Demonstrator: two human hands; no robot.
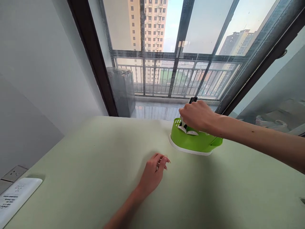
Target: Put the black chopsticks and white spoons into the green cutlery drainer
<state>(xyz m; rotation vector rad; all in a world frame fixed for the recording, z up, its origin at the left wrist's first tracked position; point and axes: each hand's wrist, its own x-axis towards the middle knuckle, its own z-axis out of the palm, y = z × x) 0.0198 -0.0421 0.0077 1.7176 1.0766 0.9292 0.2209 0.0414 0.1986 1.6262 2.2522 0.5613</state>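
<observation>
My right hand (196, 114) is closed in a fist over a green plastic cutlery basket (190, 141) with a white base. Several black stick-like handles (193, 100) poke up just above the fist, which appears wrapped around them; their lower part is hidden by the fingers. White rounded pieces, like spoon bowls (192, 133), show at the basket's front rim. To the front left of the basket, my left hand (155, 170) rests at the pale green table (107, 171), its fingers loosely curled and slightly apart, holding nothing.
On the left edge of the table lies a white device with a lit display (20, 195), beside a wall socket (14, 174). Behind the table stands a large dark-framed window (177, 51) with a balcony railing beyond it. A grey wall borders the left side.
</observation>
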